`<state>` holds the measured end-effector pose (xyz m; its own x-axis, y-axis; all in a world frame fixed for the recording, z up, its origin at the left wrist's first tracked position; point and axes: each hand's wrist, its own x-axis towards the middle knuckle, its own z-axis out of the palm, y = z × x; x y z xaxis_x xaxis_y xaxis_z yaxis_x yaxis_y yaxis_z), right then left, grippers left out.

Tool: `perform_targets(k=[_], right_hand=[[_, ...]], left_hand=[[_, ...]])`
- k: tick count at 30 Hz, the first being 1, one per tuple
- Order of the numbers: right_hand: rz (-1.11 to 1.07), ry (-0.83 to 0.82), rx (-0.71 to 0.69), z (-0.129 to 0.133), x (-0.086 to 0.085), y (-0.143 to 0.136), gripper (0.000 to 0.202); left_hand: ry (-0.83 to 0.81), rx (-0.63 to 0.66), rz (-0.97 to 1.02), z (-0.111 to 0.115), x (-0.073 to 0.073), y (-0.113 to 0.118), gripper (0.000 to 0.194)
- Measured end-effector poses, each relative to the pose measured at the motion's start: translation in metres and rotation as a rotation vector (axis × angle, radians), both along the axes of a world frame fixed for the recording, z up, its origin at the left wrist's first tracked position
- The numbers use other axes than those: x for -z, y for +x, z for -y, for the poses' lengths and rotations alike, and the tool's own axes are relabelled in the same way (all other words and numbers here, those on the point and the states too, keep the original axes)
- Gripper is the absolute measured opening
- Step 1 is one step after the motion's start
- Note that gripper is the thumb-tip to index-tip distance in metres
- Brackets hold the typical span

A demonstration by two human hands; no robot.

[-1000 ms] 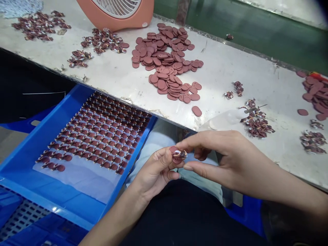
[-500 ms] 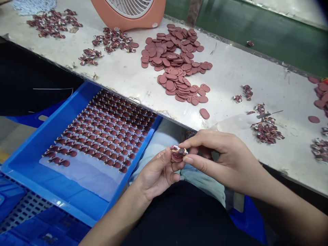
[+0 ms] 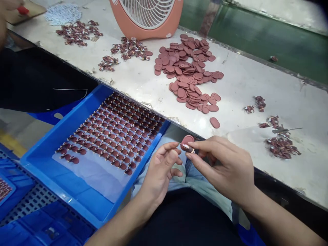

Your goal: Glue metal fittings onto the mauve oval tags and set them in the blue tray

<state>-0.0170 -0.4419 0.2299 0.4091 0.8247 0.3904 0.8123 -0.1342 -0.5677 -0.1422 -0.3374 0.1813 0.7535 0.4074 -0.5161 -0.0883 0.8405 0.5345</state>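
My right hand (image 3: 220, 160) pinches a small painted figurine (image 3: 188, 147) between thumb and fingertips. Its reddish-brown oval base (image 3: 187, 139) tilts up on the far side. Just left of it is my left hand (image 3: 164, 171), with fingers loosely curled and apart and nothing visible between them. Both hands are over my lap, before the table edge. Left of them, a blue tray (image 3: 38, 172) holds rows of similar figurines on oval bases (image 3: 110, 133), set on a pale sheet (image 3: 89, 181).
On the white table (image 3: 143, 90) lie a heap of loose oval bases (image 3: 189, 68) and piles of brown figurine parts (image 3: 282, 147), with a thin pointed tool (image 3: 284, 130) on one pile. An orange fan (image 3: 151, 32) stands behind. Another person's dark clothing (image 3: 38, 78) is at left.
My left hand has let go of the figurine and drawn slightly away. My right hand now holds it alone, turned so its base faces up more. The view has shifted left.
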Motion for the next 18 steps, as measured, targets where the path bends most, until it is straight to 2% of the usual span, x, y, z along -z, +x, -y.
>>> perform_targets(k=[2, 4, 6, 9, 14, 16, 18], right_hand=[[0.205, 0.054, 0.011, -0.001, 0.011, -0.005, 0.024], [0.356, 0.077, -0.023, -0.003, 0.02, -0.008, 0.036], [0.417, 0.075, -0.079, -0.006, 0.028, -0.011, 0.043], [0.416, 0.069, -0.112, -0.015, 0.035, -0.015, 0.043], [0.415, 0.066, -0.128, -0.022, 0.028, -0.03, 0.05], [0.387, 0.089, -0.201, -0.015, 0.023, -0.033, 0.057], [0.329, 0.076, -0.263, -0.002, 0.02, -0.032, 0.064]], left_hand=[[0.145, -0.132, -0.065, 0.003, -0.004, 0.0, 0.037], [0.214, -0.167, -0.069, 0.005, -0.006, 0.001, 0.034], [0.241, -0.184, -0.074, 0.004, -0.006, 0.0, 0.031], [0.25, -0.209, -0.107, 0.001, -0.005, -0.003, 0.029], [0.251, -0.254, -0.165, -0.007, -0.004, -0.01, 0.031], [0.39, -0.281, -0.299, -0.017, 0.0, -0.02, 0.032], [0.618, -0.316, -0.524, -0.035, 0.008, -0.04, 0.034]])
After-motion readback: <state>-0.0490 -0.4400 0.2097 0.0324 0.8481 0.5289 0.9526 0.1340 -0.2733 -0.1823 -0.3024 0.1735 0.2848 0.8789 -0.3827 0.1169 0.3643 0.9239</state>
